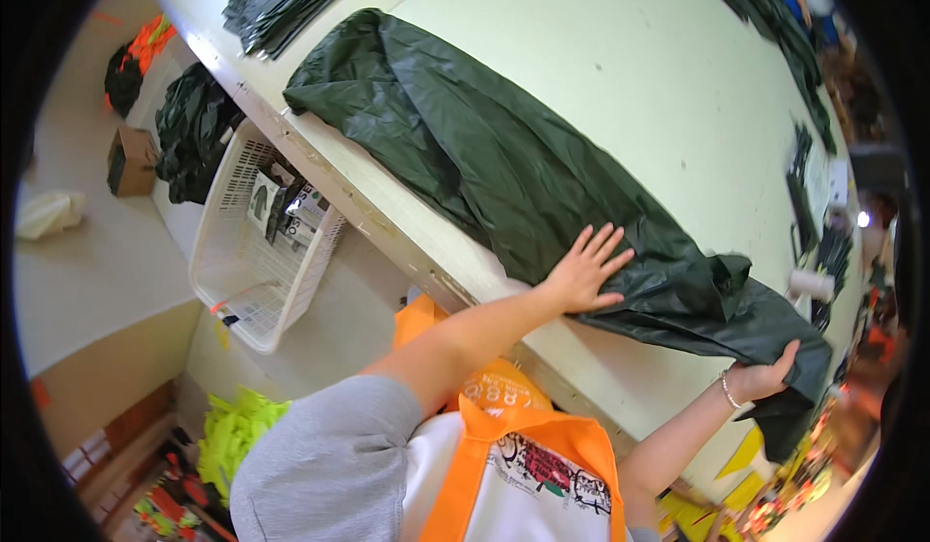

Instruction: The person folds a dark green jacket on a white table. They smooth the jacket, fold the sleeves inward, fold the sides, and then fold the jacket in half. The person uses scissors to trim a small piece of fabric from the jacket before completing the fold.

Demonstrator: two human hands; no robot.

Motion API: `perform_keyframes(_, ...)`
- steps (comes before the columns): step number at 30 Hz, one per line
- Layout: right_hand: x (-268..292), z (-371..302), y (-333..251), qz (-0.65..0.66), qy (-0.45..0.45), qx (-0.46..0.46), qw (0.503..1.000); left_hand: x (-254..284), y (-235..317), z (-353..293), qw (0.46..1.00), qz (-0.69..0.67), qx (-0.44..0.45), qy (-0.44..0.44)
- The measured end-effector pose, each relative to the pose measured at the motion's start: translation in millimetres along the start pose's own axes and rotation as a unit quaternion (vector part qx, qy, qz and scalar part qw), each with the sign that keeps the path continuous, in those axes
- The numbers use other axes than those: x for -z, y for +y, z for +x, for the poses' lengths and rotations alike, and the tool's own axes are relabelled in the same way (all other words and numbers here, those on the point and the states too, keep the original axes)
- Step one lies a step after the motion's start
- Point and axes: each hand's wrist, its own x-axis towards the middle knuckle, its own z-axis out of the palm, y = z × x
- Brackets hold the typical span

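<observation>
A long dark green rainwear garment [455, 145] of thin, shiny fabric stretches across the pale table from upper left to lower right. It lies in loose lengthwise folds, bunched up toward its right end. My left hand [589, 273] rests on it palm down, fingers spread, near the table's front edge. At the right end, my right hand [765, 379] grips the garment's edge; the thumb shows and the fingers are partly hidden by the fabric. A corner of the cloth hangs down below that hand.
A stack of flat dark folded pieces [286, 4] lies at the table's far left. Below the table edge stands a white plastic basket [215, 251] with printed packets. Dark bundled fabric [189, 125] and a cardboard box [132, 161] are on the left. A white roll [812, 284] lies at right.
</observation>
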Motion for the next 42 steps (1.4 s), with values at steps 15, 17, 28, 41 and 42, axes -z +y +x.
perform_keyframes(15,-311,-302,102,-0.075,-0.839,-0.004,0.539,-29,-39,-11,0.585,-0.760,0.224,0.172)
perform_keyframes(17,-295,-246,77,-0.056,-0.732,0.146,0.663,-27,-47,-14,0.563,-0.769,0.231,0.195)
perform_keyframes(28,-133,-103,181,-0.365,-0.644,0.093,0.666,-6,-32,-49,0.247,-0.897,0.281,0.235)
perform_keyframes(41,-62,-125,131,-0.230,-0.788,0.100,0.563,24,51,-179,0.664,-0.510,0.412,0.360)
perform_keyframes(42,-70,-127,136,-0.263,-0.781,0.097,0.558,22,50,-172,0.637,-0.537,0.412,0.368)
